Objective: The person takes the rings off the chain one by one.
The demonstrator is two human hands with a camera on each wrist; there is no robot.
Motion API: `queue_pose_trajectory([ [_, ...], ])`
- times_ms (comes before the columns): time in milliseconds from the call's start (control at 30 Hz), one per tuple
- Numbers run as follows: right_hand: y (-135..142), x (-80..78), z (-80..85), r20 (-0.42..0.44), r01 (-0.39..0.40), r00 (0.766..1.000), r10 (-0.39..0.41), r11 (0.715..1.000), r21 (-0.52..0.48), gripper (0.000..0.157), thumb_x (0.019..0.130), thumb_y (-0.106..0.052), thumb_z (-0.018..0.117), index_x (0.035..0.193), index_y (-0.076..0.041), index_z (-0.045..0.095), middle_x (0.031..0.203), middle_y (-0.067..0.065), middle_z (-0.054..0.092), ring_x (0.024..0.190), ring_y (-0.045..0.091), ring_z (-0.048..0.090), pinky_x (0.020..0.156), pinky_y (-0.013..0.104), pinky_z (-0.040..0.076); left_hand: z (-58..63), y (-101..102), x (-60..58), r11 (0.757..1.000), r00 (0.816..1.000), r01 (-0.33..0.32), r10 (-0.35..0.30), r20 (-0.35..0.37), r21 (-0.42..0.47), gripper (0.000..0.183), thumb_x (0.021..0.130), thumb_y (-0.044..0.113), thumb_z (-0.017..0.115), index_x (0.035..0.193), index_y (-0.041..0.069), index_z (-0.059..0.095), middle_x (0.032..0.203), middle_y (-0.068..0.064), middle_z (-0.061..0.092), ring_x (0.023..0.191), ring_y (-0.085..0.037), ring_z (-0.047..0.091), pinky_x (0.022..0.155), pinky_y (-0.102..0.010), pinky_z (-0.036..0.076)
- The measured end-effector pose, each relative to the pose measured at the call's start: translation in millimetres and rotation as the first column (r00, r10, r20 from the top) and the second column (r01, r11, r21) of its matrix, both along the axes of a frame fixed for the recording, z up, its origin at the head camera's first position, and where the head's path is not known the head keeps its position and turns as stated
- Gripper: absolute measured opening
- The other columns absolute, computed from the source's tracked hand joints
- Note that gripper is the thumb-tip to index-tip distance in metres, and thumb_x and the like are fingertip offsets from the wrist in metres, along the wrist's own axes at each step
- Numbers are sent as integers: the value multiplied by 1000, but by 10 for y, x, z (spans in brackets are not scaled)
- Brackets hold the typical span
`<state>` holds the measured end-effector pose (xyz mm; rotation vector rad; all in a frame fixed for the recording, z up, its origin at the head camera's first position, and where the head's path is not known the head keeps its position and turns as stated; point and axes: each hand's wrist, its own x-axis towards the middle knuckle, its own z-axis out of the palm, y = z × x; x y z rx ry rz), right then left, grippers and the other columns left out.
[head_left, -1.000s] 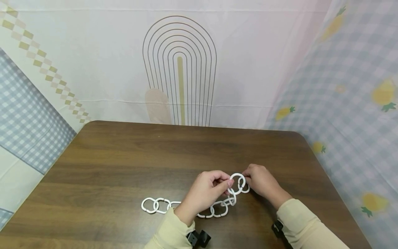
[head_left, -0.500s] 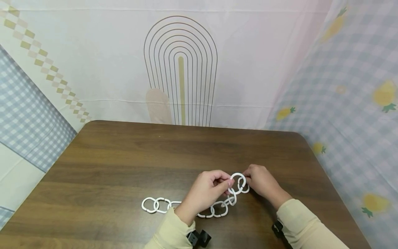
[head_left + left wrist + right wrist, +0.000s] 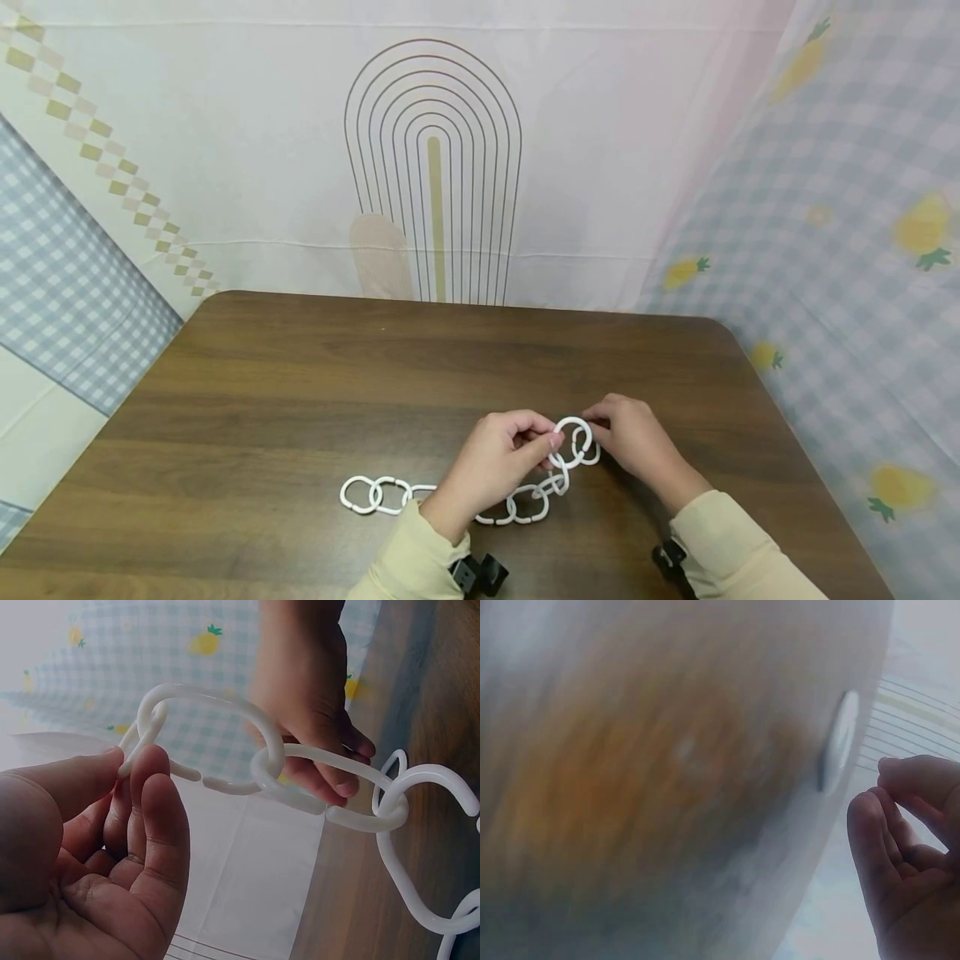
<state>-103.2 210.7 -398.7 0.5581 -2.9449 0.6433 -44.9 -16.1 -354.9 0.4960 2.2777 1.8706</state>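
Observation:
A chain of white plastic links (image 3: pixel 537 503) runs across the table. My left hand (image 3: pixel 491 462) pinches a link near its right end between thumb and fingertips. In the left wrist view my left hand (image 3: pixel 112 847) holds that link at its edge, and more links (image 3: pixel 330 787) hang from it toward the right. My right hand (image 3: pixel 637 437) is close beside the chain's rightmost link (image 3: pixel 592 454). In the right wrist view the bent fingers of my right hand (image 3: pixel 919 847) have nothing between their tips. A white piece (image 3: pixel 840 742) shows edge-on near those tips. My left wrist hides the chain's middle.
The chain's left end (image 3: pixel 362 495) lies on the brown wooden table (image 3: pixel 337 367). Behind the table hangs a pale cloth (image 3: pixel 262 150) with a printed arch, and a checked cloth (image 3: pixel 847 333) with pineapples hangs at the right. Each wrist wears a black camera (image 3: pixel 480 575).
My right hand has shifted slightly, its forearm a little to the right. My left hand and the chain stay almost still.

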Motion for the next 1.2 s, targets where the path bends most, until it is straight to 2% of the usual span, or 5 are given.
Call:
queue_pose_trajectory([
  [233,-48,149,58,10,64,998,-63,982,-176,8,84,-8,80,91,-10,79,85,-4,68,78,13,63,70,33,53,-13,-2,-11,1000,1000,-8,8,-7,-18,14,97,17,68,96,4,74,73,1,70,67,-16,68,62,-21,53],
  [533,-115,313,212,-24,80,995,-95,928,-365,10,85,-5,78,92,-12,79,85,-8,70,75,6,60,65,22,50,-24,-27,-23,1000,1000,-8,7,-19,-22,15,97,17,68,95,4,73,72,0,69,67,-17,68,62,-21,53],
  [867,-197,418,525,-14,34,999,-48,846,-532,8,95,-14,71,97,-15,78,91,-6,72,78,7,64,65,20,51,-52,-23,-17,999,1000,-21,21,-9,-30,13,96,17,69,96,6,75,74,3,69,71,-28,70,62,-22,54],
  [1000,-219,455,636,-3,-9,1000,8,821,-571,10,95,-12,70,98,-15,79,93,-3,73,80,8,65,66,21,51,-53,-11,-19,999,1000,-16,16,-12,-27,13,95,17,70,97,5,75,74,4,69,69,-23,70,62,-22,54],
  [1200,-221,455,656,59,-51,993,99,836,-547,9,91,-15,75,98,-19,79,91,-6,71,75,11,62,63,24,51,-43,-5,-31,999,999,-11,10,-34,-38,12,95,16,70,97,6,76,76,5,68,67,-14,67,61,-21,53],
])
